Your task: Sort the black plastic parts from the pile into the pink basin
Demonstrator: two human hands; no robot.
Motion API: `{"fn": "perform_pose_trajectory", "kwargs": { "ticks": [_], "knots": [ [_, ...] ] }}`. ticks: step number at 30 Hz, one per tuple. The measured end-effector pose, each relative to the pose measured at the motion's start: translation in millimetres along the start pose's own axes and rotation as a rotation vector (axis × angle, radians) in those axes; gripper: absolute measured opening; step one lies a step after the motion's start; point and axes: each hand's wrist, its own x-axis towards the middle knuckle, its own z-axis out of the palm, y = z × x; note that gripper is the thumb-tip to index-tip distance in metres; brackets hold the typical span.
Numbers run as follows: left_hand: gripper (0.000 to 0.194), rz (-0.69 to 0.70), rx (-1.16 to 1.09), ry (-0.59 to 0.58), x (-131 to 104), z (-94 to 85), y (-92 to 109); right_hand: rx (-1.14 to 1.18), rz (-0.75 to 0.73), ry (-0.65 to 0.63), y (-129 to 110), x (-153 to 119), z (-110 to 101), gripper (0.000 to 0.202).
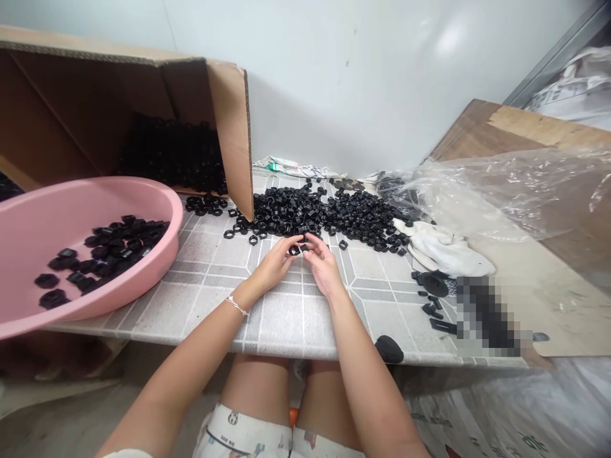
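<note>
My left hand (273, 264) and my right hand (326, 270) meet over the table, just in front of a heap of small black plastic rings (291, 210). Between the left thumb and fingers is a black ring (294, 250). The right thumb and fingertips pinch a small black part right beside it; it looks like another ring, though the fingers partly cover it. A few loose rings lie around the heap's front edge, close to my fingertips.
At left, a pink basin (174, 219) holds several black nut-like pieces. Behind it, a cardboard box (236, 137) on its side contains more black parts. To the right lie a white cloth (443, 248), clear plastic film (515, 184) and a black cap (389, 349) near the table edge.
</note>
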Motion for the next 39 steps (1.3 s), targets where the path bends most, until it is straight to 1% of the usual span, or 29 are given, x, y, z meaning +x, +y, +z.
{"fn": "perform_pose_trajectory", "kwargs": {
  "ticks": [2,4,9,11,16,19,23,30,32,37,39],
  "knots": [
    [0.048,0.026,0.044,0.019,0.5,-0.7,-2.9,-0.042,0.003,-0.035,2.9,0.2,0.7,0.03],
    [0.047,0.008,0.073,0.038,0.7,-1.8,-6.0,-0.084,-0.005,-0.056,4.8,0.1,1.1,0.027],
    [0.025,-0.034,0.124,0.025,0.8,-8.1,-7.0,-0.188,-0.04,-0.095,3.4,-1.7,-0.3,0.026],
    [0.022,-0.029,0.119,0.021,1.7,-10.2,-5.5,-0.216,-0.048,-0.093,2.5,-1.6,-1.5,0.026],
    [0.022,-0.012,0.033,0.047,5.0,-10.4,-6.6,-0.206,-0.05,-0.074,2.8,-0.1,-3.1,0.028],
    [0.022,-0.054,-0.045,0.068,5.4,-9.8,-8.7,-0.184,-0.023,-0.075,3.2,0.5,-4.6,0.028],
    [0.023,-0.082,-0.067,0.045,4.9,-9.3,-7.6,-0.184,0.046,-0.102,3.2,1.2,-10.0,0.026],
    [0.029,-0.183,-0.221,0.045,7.5,-3.7,-7.2,-0.142,0.023,-0.13,3.3,0.7,-15.1,0.027],
    [0.029,-0.174,-0.207,0.055,8.0,-3.4,-6.7,-0.162,0.011,-0.114,3.9,0.0,-14.1,0.027],
    [0.024,-0.061,-0.07,0.089,6.9,-4.4,-3.4,-0.174,0.01,-0.089,5.4,-1.7,-11.4,0.027],
    [0.023,-0.043,-0.033,0.087,6.3,-3.8,-4.2,-0.18,0.026,-0.086,5.4,-1.7,-10.9,0.03]
  ]
}}
